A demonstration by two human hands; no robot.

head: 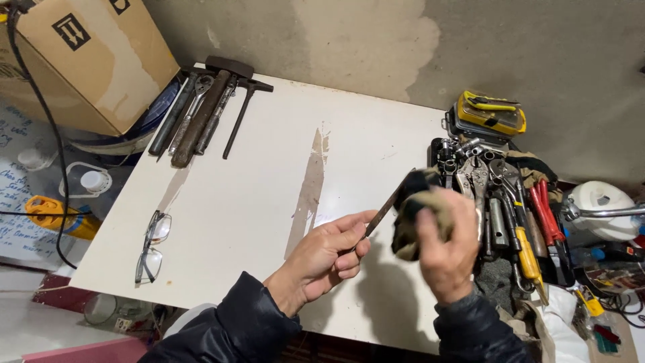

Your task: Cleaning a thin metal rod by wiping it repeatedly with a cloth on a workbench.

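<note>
My left hand [327, 254] grips one end of a thin dark metal rod [383, 211], held slanting up to the right above the white table [255, 195]. My right hand [445, 250] is closed around a dirty beige and black rag [411, 218], which is wrapped over the rod's upper end. Both arms wear dark jacket sleeves. The far tip of the rod is hidden inside the rag.
A heap of pliers, wrenches and sockets [500, 202] lies at the table's right edge, a yellow case [490, 113] behind it. Hammers and long wrenches [201, 111] lie at the back left beside a cardboard box [87, 57]. Eyeglasses [152, 245] rest near the left edge.
</note>
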